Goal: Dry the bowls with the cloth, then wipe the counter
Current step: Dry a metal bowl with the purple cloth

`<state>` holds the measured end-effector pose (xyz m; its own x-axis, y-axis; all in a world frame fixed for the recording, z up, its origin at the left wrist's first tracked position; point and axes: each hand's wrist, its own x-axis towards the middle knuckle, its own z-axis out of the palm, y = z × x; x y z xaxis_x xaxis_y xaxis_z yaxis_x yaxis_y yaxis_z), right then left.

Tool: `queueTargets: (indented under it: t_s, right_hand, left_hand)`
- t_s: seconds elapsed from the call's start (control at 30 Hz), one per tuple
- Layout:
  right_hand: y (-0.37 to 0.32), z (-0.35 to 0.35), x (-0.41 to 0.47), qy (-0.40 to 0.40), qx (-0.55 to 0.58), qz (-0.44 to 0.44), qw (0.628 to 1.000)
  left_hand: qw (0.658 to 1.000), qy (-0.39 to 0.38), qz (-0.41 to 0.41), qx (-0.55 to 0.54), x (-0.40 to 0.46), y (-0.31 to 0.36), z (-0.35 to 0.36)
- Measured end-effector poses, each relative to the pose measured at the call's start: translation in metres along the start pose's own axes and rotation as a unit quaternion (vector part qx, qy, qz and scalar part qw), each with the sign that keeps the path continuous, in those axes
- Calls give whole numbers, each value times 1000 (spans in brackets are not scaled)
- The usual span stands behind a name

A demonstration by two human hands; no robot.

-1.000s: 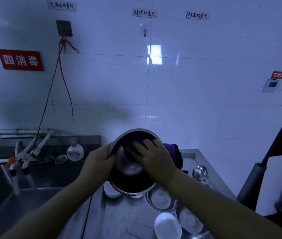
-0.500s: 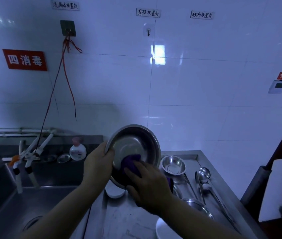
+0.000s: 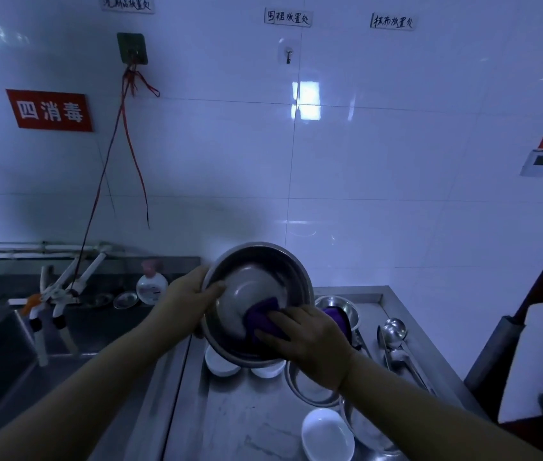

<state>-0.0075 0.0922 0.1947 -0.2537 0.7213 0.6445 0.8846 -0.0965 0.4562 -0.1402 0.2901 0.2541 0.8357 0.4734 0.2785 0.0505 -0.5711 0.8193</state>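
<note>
Now both hands clamped: left hand [image 3: 187, 299] on tilted steel bowl [image 3: 256, 294], mouth toward camera; right hand [image 3: 310, 341] on purple cloth [image 3: 263, 316].

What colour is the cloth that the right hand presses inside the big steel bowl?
Purple. The cloth shows best in the head view.

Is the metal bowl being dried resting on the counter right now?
No, the left hand holds the bowl tilted above the counter while the right hand presses the cloth inside it.
</note>
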Motion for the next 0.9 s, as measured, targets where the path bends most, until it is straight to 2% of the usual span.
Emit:
queueTargets:
  t_s: [0.07, 0.13, 0.17, 0.23, 0.27, 0.33, 0.37, 0.43, 0.63, 0.7, 0.8, 0.83, 0.9]
  right_hand:
    - [3, -1, 0, -14, 0, 1, 1000]
    - [6, -1, -1, -41, -11, 17, 999]
    - [8, -2, -3, -57, -17, 25, 998]
    - [8, -2, -4, -89, -22, 41, 995]
    - [7, -2, -3, -105, -19, 48, 993]
    - [5, -2, 2, -116, -11, 62, 991]
    - [4, -2, 5, -107, 0, 72, 992]
    - [2, -3, 12, -87, 23, 90, 992]
    - [9, -7, 13, 0, 2, 124, 992]
    - [16, -9, 9, 45, 2, 172, 984]
    - [27, -12, 5, 91, 21, 277, 956]
    - [29, -11, 6, 99, 21, 297, 950]
    - [28, -8, 9, 108, 13, 299, 948]
  left_hand:
    - [999, -18, 5, 40, -1, -3, -1]
    - [988, 18, 11, 152, -9, -1, 4]
    - [965, 69, 64, 244, -15, 0, 7]
    - [894, 121, 219, 372, -28, 6, 15]
    - [865, 110, 282, 400, -33, 10, 20]
    - [822, 38, 370, 432, -39, 11, 31]
    - [805, 5, 391, 445, -39, 9, 35]
    - [799, -39, 389, 457, -40, 6, 39]
    - [849, -3, 338, 406, -31, -4, 37]
    - [890, 32, 281, 357, -29, -6, 37]
    - [984, 55, 98, 140, -24, -8, 36]
    - [997, 43, 40, 46, -23, -7, 37]
    - [995, 41, -23, -87, -21, -1, 41]
